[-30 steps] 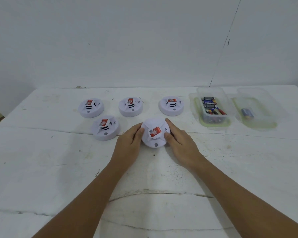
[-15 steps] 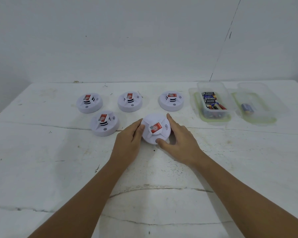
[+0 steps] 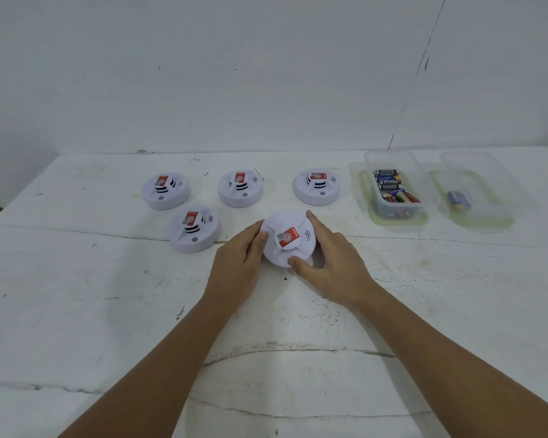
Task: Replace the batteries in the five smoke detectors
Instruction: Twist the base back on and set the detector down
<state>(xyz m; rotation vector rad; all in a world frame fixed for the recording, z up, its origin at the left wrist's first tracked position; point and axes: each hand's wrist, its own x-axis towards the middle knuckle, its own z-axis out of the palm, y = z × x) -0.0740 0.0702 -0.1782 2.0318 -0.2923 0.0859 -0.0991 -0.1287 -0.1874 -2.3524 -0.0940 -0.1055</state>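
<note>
While the round white plastic smoke detector (image 3: 288,239) sits between them, my left hand (image 3: 238,260) and right hand (image 3: 331,260) clasp its rim; its front edge tilts up.

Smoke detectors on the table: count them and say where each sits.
5. Three in a back row: left detector, middle detector, right detector. A front-left detector. The nearest detector sits between the left hand and right hand.

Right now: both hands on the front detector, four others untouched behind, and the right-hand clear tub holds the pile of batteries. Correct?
Not quite. In the head view the pile of batteries sits in the left tub; the right tub holds one.
</note>
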